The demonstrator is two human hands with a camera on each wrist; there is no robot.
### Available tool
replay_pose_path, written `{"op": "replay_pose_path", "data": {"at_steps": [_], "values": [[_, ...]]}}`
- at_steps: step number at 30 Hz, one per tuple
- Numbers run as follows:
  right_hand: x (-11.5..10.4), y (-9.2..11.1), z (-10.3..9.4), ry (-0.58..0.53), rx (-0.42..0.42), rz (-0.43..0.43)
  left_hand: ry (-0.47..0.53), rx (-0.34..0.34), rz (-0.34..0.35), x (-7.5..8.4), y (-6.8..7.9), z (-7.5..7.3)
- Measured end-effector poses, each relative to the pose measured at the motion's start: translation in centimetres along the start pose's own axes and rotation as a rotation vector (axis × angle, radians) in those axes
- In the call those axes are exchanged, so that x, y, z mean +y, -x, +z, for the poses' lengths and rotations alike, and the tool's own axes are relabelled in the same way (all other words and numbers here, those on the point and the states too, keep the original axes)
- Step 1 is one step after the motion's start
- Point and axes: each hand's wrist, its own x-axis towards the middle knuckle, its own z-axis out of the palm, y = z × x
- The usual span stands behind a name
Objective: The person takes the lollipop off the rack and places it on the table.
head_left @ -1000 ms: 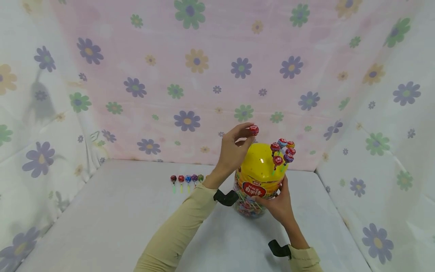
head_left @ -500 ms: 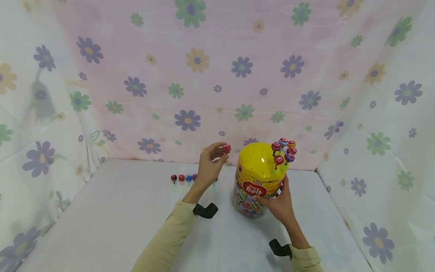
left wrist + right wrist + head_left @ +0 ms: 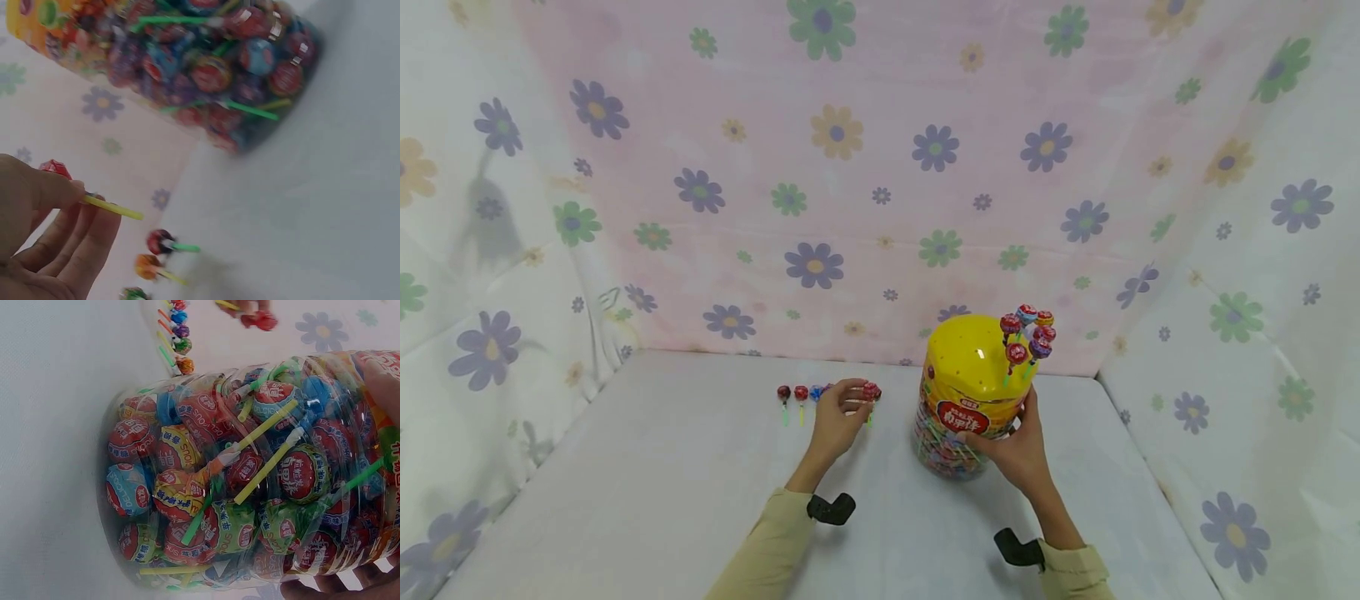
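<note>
My left hand [image 3: 837,421] pinches a red-wrapped lollipop [image 3: 56,168] by its yellow stick, between thumb and fingers. In the head view it is low over the right part of a row of lollipops [image 3: 801,392], hiding some of them. My right hand [image 3: 1018,450] grips the lower right side of a clear candy jar [image 3: 951,454] with a yellow lid [image 3: 970,350]. The jar is packed with wrapped lollipops, plainly seen in the right wrist view. On the lid's right side, several lollipops [image 3: 1017,354] stand upright on their sticks.
The white table [image 3: 647,500] runs back to a flowered pink curtain [image 3: 880,167], with white flowered cloth on both sides. In the left wrist view, a dark red lollipop [image 3: 160,241] and an orange one [image 3: 148,266] lie near my left hand.
My left hand has carried the red lollipop from beside the lid, leftward and down to the row on the table. My right hand has stayed on the jar.
</note>
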Motion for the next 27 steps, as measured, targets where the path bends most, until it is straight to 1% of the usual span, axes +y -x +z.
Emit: {"op": "replay_pose_path", "data": {"at_steps": [3,6,13,17,20,25,27], "values": [[0.0,0.0,0.0,0.001,0.002,0.004,-0.049,-0.003,-0.039,-1.4,0.6,0.0],[-0.1,0.0,0.0,0.003,0.003,0.004,-0.089,0.0,-0.077,-2.3,0.9,0.1],[-0.1,0.0,0.1,0.011,0.006,0.025,-0.12,0.014,-0.154,-3.6,1.0,0.2],[-0.1,0.0,0.1,0.012,0.006,0.023,-0.151,0.025,-0.15,-4.1,0.8,0.4],[-0.1,0.0,0.1,0.01,0.007,0.014,-0.181,0.032,-0.129,-4.4,0.6,0.5],[-0.2,0.0,0.1,0.009,0.005,0.015,-0.249,0.032,-0.134,-4.5,0.5,0.8],[-0.2,0.1,0.1,0.009,0.004,0.017,-0.282,0.03,-0.15,-4.4,0.5,0.9]]}}
